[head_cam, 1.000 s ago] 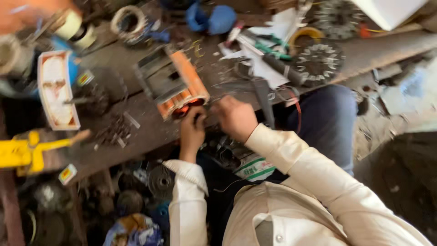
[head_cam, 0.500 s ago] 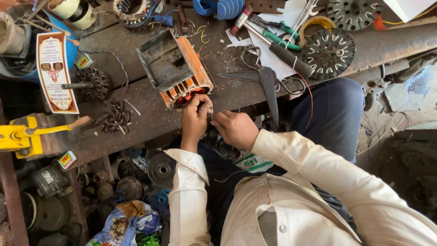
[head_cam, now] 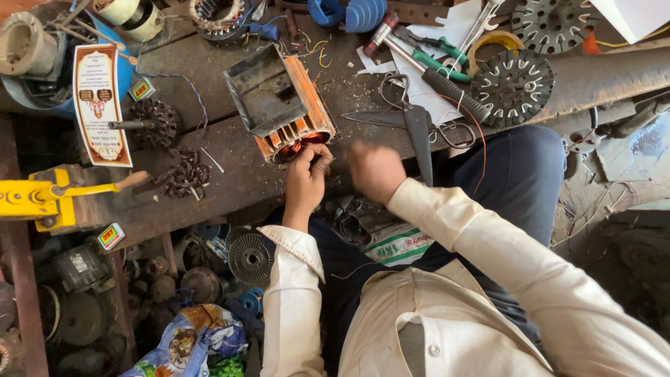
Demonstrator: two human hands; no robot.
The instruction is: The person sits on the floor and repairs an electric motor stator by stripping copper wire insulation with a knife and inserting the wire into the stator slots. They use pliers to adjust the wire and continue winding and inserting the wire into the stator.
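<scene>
An orange motor stator (head_cam: 283, 105) with a grey metal housing lies on the worn wooden bench (head_cam: 230, 167), its open end toward me, copper winding showing inside. My left hand (head_cam: 307, 178) is at that open end, fingertips pinched on the copper winding (head_cam: 301, 145). My right hand (head_cam: 373, 171) is a short way to the right, at the bench's front edge. It is blurred by motion, so its grip is unclear. Both cream sleeves reach up from the bottom of the view.
Black scissors (head_cam: 419, 126), a hammer (head_cam: 391, 35), green-handled pliers (head_cam: 440, 59) and a slotted metal disc (head_cam: 513, 84) lie to the right. A small rotor (head_cam: 150, 122), metal scraps (head_cam: 185, 174), a yellow tool (head_cam: 35, 199) and a printed card (head_cam: 101, 105) lie left. Motor parts crowd the floor.
My right hand has pulled away to the right from the stator's open end and is now blurred. My left hand stays on the winding. The view has steadied and shifted.
</scene>
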